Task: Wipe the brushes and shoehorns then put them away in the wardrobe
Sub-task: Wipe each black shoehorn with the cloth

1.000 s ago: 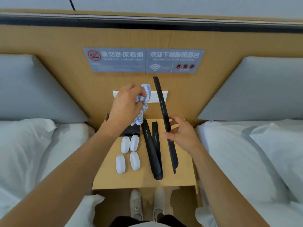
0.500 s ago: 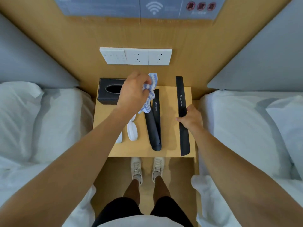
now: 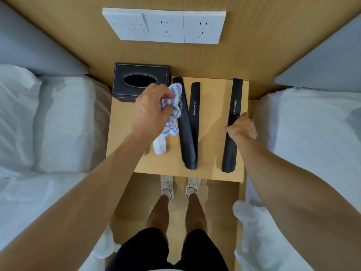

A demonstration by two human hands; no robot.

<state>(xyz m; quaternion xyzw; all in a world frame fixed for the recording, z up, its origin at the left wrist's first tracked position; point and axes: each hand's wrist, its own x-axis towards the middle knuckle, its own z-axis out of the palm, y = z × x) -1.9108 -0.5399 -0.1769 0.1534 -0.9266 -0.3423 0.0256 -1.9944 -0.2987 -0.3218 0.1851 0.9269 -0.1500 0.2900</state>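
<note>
Black tissue box (image 3: 141, 81) behind left hand (image 3: 151, 110) pinching cloth (image 3: 172, 110); right hand (image 3: 241, 127) grips shoehorn (image 3: 232, 126).

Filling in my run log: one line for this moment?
left hand: grips cloth | right hand: holds shoehorn on nightstand | wardrobe: unseen

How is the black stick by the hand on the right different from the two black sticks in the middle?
The right shoehorn lies alone near the nightstand's right edge, and the right hand grips it. The middle shoehorns lie together, overlapping at their near ends, and no hand holds them; the left hand holds a cloth beside them. All are black, long and marked "Shoehorn".
</note>
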